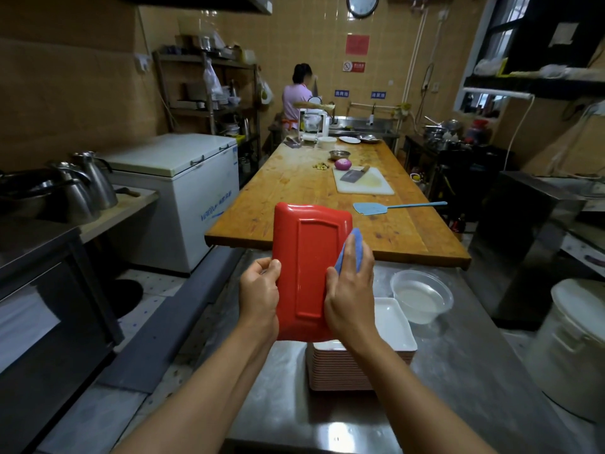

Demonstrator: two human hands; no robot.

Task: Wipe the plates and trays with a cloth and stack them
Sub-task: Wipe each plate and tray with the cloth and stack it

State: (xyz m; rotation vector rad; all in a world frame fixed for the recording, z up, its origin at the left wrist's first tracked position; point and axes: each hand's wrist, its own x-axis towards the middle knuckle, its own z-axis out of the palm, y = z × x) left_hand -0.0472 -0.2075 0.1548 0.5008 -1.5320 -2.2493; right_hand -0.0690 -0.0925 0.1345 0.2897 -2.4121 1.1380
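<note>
Rectangular glossy red tray (pixel 307 257), underside up

Indoor light, moderate, warm cast off the yellow wall tiles (pixel 294 44). Daylight enters through the window (pixel 507 34) upper right, which is blown out. Left and right edges go dark; the cabinet (pixel 49 290) on the left is nearly black. Soft glare on the steel counter (pixel 458 371) and the kettles (pixel 95 178). Red tray (pixel 307 267) is well lit with small highlights along its rim. Strong wide-angle distortion: wooden table (pixel 311 198) edges and walls bow at the frame borders. Centre is fairly sharp; corners and the far end of the room are soft.
</note>
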